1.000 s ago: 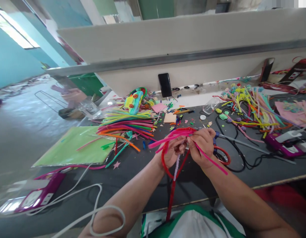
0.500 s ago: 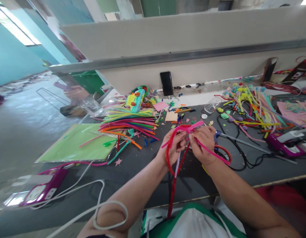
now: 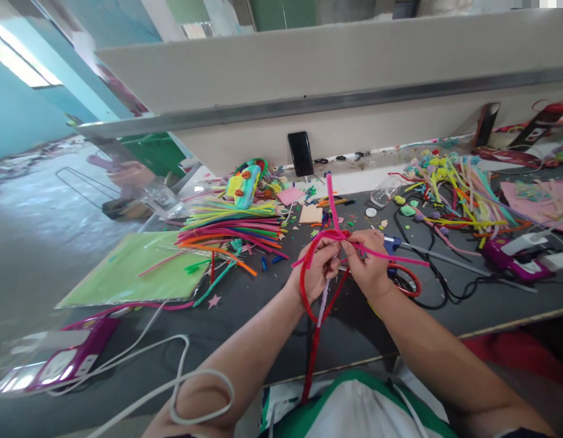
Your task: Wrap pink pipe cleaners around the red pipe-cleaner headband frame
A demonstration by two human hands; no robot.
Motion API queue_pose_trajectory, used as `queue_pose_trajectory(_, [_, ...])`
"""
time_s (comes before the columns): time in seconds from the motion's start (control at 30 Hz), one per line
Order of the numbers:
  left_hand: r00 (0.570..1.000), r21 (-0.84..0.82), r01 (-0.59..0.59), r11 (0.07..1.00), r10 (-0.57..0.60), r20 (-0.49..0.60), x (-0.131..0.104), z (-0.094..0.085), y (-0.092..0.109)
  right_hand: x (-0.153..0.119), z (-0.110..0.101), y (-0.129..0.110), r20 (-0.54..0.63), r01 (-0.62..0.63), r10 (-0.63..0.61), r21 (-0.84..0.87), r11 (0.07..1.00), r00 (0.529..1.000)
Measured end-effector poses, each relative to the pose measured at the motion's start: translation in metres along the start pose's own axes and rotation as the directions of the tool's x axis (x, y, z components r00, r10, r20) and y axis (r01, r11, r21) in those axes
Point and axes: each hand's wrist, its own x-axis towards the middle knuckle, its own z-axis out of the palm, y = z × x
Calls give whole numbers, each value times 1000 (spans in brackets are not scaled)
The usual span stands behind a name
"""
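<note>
Over the dark table, my two hands meet at a bundle of fuzzy pipe cleaners. My left hand [image 3: 318, 267] is closed around the red pipe cleaner [image 3: 303, 286], which curves into a loop and trails down toward my lap. A short lilac pipe cleaner [image 3: 324, 301] hangs below the left fingers. At the top of the loop, bright pink pipe cleaners [image 3: 331, 204] cross the red one; one end sticks straight up, others point left and right. My right hand [image 3: 367, 261] pinches the pink at this crossing, its fingertips touching the left ones.
Left lie a stack of coloured pipe cleaners [image 3: 230, 228] and a green sheet pack [image 3: 130, 271]. A phone [image 3: 300, 154] leans on the partition. Right are a glue gun [image 3: 393, 244], red-handled scissors [image 3: 411, 280], cables, a purple power strip [image 3: 514, 258] and a tangled pipe-cleaner pile [image 3: 459, 194].
One pink end, lying slanted to the right across the top before, now stands upright. My right hand has shifted slightly left and its fingers press closer to the crossing. The camera view has turned slightly.
</note>
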Motion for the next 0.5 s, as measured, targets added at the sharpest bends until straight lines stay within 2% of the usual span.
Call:
queue_pose_trajectory(0.23, [998, -85, 53, 995, -49, 44, 6, -6, 0, 0, 5, 10, -16, -30, 29, -37, 999, 999])
queue_pose_trajectory(0.5, [998, -46, 65, 997, -65, 9, 11, -13, -3, 0, 13, 23, 100, -129, 122, 71, 989, 988])
